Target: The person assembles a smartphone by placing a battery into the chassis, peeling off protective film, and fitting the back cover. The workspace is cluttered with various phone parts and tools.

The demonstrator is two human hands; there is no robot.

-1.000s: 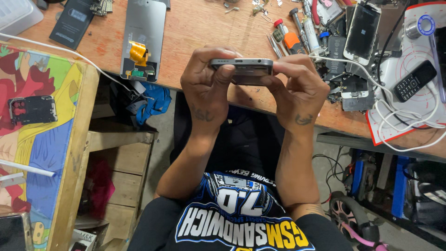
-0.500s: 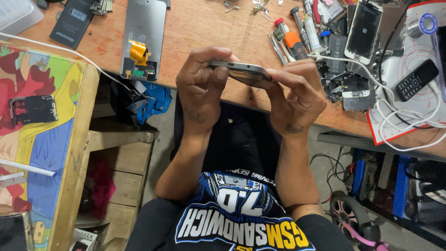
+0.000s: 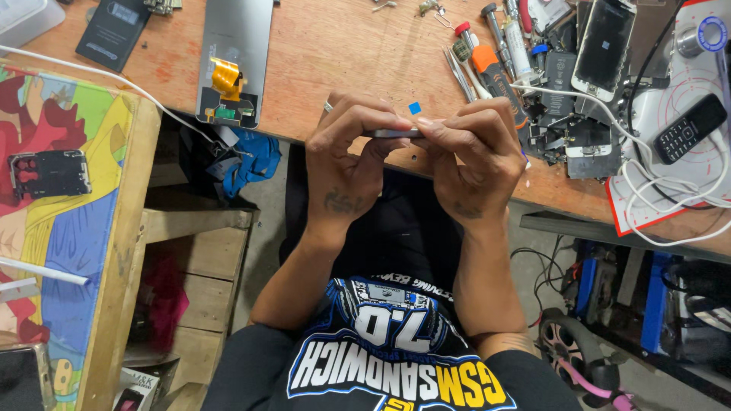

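Left hand (image 3: 346, 152) and right hand (image 3: 472, 152) both closed on thin phone (image 3: 392, 133), held edge-on between fingertips, above front edge of wooden workbench (image 3: 343, 53). Small blue square (image 3: 414, 108) just behind phone. Screwdrivers (image 3: 487, 53) near, right.

There is just one camera, and it sits on the person's head. It looks almost straight down. The person's own chest and lap fill the bottom of the picture, so the view is turned around: the far side of the wooden workbench (image 3: 343, 68) is at the top. The left hand (image 3: 346, 152) and the right hand (image 3: 468, 156) sit close to the middle, quite near the camera. A painted table (image 3: 76, 228) shows along the left edge. The floor under the bench shows at the lower right. With only one view, nothing is shared between two.
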